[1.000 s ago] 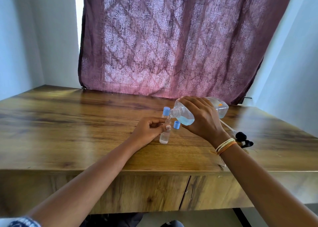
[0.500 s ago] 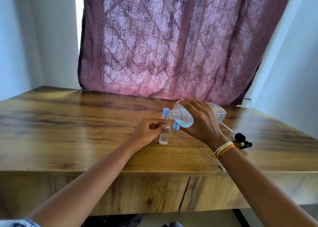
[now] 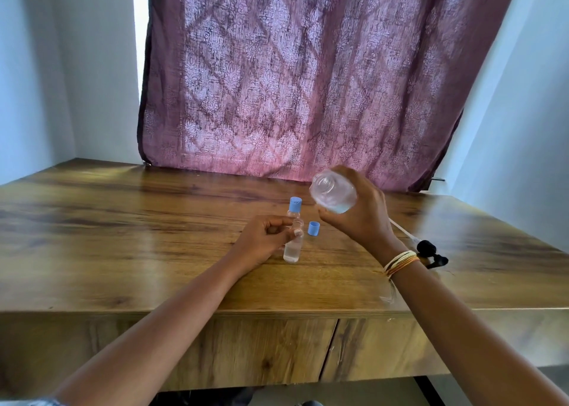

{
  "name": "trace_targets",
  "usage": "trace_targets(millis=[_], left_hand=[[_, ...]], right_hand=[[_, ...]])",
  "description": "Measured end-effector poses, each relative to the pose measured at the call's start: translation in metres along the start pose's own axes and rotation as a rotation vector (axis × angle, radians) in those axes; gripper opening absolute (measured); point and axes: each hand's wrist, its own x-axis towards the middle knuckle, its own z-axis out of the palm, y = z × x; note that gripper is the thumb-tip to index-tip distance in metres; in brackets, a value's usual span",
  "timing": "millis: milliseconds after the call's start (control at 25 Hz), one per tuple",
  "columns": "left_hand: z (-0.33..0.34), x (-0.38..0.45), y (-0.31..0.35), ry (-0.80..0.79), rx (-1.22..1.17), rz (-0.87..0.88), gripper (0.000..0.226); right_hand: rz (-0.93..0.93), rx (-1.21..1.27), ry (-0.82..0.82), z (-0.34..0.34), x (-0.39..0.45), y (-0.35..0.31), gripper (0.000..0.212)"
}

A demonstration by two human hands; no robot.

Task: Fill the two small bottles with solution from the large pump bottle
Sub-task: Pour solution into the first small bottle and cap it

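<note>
My left hand (image 3: 264, 239) pinches a small clear uncapped bottle (image 3: 292, 247) that stands on the wooden table (image 3: 123, 236); liquid shows in its lower part. Its blue cap (image 3: 313, 228) lies just right of it. A second small bottle (image 3: 294, 209) with a blue cap stands directly behind. My right hand (image 3: 360, 211) grips the large clear bottle (image 3: 333, 193), lifted above and to the right of the small bottles, with its open mouth turned toward me. A little pale blue liquid shows inside.
The black pump head (image 3: 429, 251) with its white tube lies on the table, to the right of my right wrist. A purple patterned curtain (image 3: 301, 76) hangs behind the table. The table's front edge runs near my forearms, with drawers below.
My right hand has lifted the large bottle away from the small bottle's mouth and swung its neck up and toward me. My left hand and the small bottle stayed in place.
</note>
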Motion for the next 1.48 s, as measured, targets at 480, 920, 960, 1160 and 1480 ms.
trace_targets(millis=[480, 920, 960, 1160, 1480], left_hand=[[0.000, -0.003, 0.006, -0.023, -0.032, 0.016, 0.026], [0.000, -0.004, 0.007, -0.039, -0.004, 0.044, 0.026], [0.000, -0.004, 0.008, -0.043, -0.007, 0.046, 0.025], [0.001, -0.003, 0.005, -0.034, -0.013, 0.046, 0.026], [0.002, -0.006, 0.010, -0.037, -0.043, 0.064, 0.024]], right_hand=[[0.557, 0.505, 0.040, -0.014, 0.023, 0.042, 0.037], [0.591, 0.838, -0.136, -0.019, 0.021, 0.063, 0.059], [0.600, 0.822, -0.146, -0.018, 0.013, 0.064, 0.063], [0.660, 0.575, -0.271, 0.001, -0.044, 0.071, 0.083], [0.757, 0.436, -0.271, 0.003, -0.047, 0.091, 0.094]])
